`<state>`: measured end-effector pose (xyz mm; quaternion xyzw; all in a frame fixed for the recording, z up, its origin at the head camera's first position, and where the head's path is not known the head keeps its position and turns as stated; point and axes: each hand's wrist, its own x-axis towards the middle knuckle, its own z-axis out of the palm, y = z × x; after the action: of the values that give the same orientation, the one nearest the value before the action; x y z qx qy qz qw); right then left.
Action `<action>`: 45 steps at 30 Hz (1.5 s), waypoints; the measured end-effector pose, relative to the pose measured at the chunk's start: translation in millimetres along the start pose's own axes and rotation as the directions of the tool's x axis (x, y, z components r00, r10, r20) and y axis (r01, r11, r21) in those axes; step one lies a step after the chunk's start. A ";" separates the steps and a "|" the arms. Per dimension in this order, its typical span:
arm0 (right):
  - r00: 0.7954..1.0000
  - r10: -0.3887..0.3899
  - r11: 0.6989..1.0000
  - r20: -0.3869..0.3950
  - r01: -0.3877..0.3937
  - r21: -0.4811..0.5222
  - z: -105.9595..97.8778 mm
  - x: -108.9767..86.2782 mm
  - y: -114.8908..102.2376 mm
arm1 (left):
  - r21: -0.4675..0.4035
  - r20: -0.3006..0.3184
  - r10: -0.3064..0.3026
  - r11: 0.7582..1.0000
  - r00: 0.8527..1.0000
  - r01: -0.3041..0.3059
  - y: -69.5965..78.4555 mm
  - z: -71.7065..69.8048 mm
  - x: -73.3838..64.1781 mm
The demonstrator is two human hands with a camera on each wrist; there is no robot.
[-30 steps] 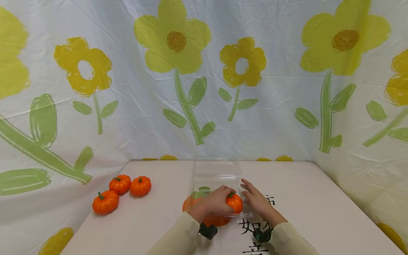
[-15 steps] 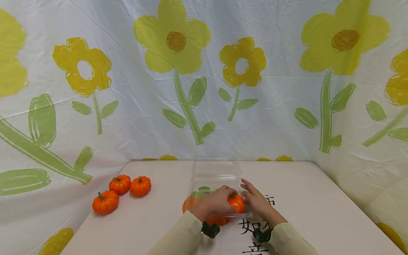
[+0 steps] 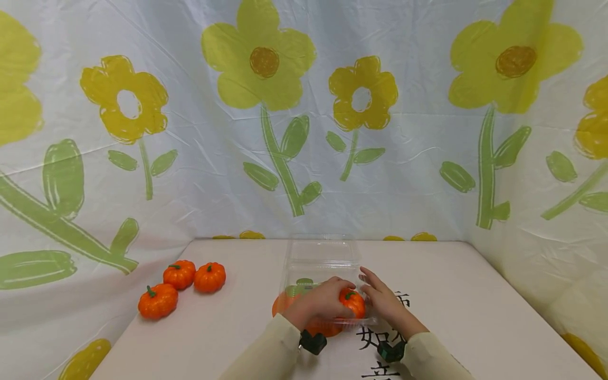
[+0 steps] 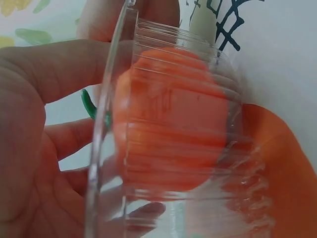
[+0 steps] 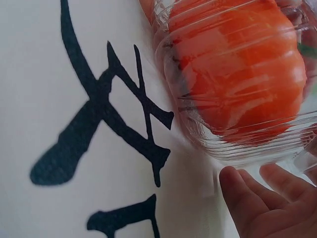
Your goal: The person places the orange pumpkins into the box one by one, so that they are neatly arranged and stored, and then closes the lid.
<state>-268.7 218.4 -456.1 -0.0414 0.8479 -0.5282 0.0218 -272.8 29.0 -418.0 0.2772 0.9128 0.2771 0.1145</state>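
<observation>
Fingers (image 4: 74, 136) of our left hand (image 3: 323, 303) curved round a glossy, ribbed orange pumpkin (image 3: 353, 305) with a green stem (image 4: 88, 105), the thumb (image 4: 59, 69) lying apart from the others; how firmly they pressed, we could not tell. That pumpkin sat inside a clear, ridged plastic box (image 3: 323, 272), at the front right corner of its base. Our right hand (image 3: 385, 303) was at the box's right side, its fingers spread and only slightly bent, the tips touching the wall or just beside it. The box stood open near the middle of the white tabletop (image 3: 437, 295), its clear lid (image 3: 321, 248) laid back towards the far edge.

Under the box we saw an orange and green print (image 3: 325, 328), and beside it a column of black brushed characters (image 3: 372, 336) ran towards the front edge. Three more orange pumpkins (image 3: 158, 302) lay close together by the left edge of the tabletop. We wore cream sleeves (image 3: 263, 351) and a dark device (image 3: 313, 342) at each wrist. Beyond the far edge hung a white cloth (image 3: 418, 158) patterned with yellow flowers.
</observation>
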 end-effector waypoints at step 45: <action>0.999 0.036 0.998 0.000 -0.036 -0.053 2.8 -0.4 -2.0 | -0.068 -0.319 -0.002 0.997 0.948 -0.021 -57.4 -58.3 -53.2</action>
<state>-268.0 215.1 -455.5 -0.0269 0.8621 -0.5051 0.0305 -275.7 -66.8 -399.9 0.2289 0.9076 0.3510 -0.0262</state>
